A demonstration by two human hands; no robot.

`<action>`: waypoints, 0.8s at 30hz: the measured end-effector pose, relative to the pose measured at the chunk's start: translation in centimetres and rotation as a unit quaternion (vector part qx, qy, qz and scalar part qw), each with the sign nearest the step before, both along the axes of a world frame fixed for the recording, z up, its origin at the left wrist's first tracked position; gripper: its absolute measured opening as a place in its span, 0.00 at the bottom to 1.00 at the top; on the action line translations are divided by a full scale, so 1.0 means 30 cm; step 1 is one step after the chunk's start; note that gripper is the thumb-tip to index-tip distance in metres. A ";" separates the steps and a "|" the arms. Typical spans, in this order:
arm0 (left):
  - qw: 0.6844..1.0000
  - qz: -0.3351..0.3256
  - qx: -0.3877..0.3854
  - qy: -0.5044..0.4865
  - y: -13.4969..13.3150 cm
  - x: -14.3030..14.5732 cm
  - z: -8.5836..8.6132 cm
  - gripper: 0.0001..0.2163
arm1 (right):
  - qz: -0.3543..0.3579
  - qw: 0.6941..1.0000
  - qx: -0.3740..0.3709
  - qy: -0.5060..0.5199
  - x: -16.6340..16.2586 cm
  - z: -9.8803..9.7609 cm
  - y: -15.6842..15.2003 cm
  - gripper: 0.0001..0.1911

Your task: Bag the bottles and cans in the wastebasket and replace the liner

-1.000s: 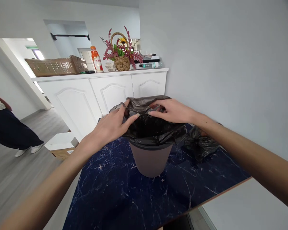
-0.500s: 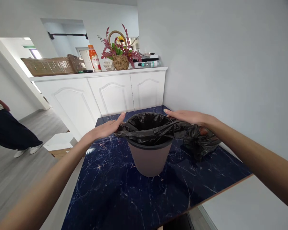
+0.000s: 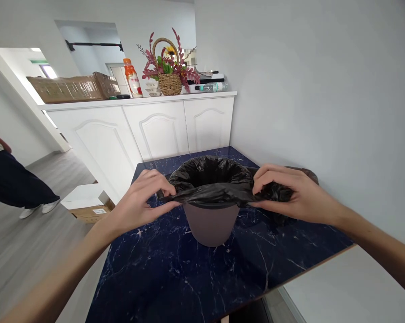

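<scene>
A black plastic garbage bag [image 3: 215, 193] lines a grey-brown trash can [image 3: 211, 226] that stands upright on a dark blue marbled table [image 3: 175, 278]. The bag's edge is folded over the can's rim, and its mouth gapes upward. At the left of the rim, my left hand [image 3: 146, 197] pinches the bag's edge between thumb and fingers. My right hand [image 3: 286, 190] pinches the same edge on the right side. Behind my right hand lies more bunched dark plastic, mostly hidden by the hand.
White cabinets [image 3: 155, 130] stand behind the table, bearing a cardboard box [image 3: 67, 88], an orange-capped bottle [image 3: 132, 78], a flower basket [image 3: 169, 84] and a clear bottle [image 3: 213, 87]. A wall rises at right. A white-topped carton [image 3: 88, 202] and a person [image 3: 14, 179] are at left.
Both hands have come from the sides of the rim toward its front, and their fingers have closed on the bag's edge. The bag's front edge now lies lower and straighter over the rim.
</scene>
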State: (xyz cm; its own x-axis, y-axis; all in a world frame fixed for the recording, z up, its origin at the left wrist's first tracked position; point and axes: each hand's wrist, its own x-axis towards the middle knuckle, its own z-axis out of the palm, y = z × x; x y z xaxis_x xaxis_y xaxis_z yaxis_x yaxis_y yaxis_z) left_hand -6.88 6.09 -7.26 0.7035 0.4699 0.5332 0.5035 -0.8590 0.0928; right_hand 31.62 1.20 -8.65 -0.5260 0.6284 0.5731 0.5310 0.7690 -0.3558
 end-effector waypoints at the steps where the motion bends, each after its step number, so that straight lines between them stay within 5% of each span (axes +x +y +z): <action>1: 1.000 -0.016 0.018 -0.002 -0.008 -0.002 -0.006 0.04 | 0.007 1.000 0.009 0.005 -0.001 -0.004 -0.009 0.03; 9: 0.985 -0.093 0.141 0.025 -0.068 -0.043 -0.103 0.09 | 0.039 0.996 0.065 -0.053 -0.020 -0.112 -0.076 0.09; 16: 0.989 -0.081 0.069 0.102 -0.058 -0.039 -0.256 0.04 | 0.084 0.975 -0.160 -0.127 -0.022 -0.199 -0.081 0.09; 19: 0.998 -0.049 0.046 0.012 -0.056 -0.052 -0.293 0.11 | 0.067 0.981 -0.178 -0.038 0.011 -0.155 -0.076 0.11; 24: 0.969 0.093 -0.014 -0.228 -0.036 -0.042 -0.331 0.28 | -0.067 0.976 -0.084 0.189 0.017 -0.104 -0.047 0.10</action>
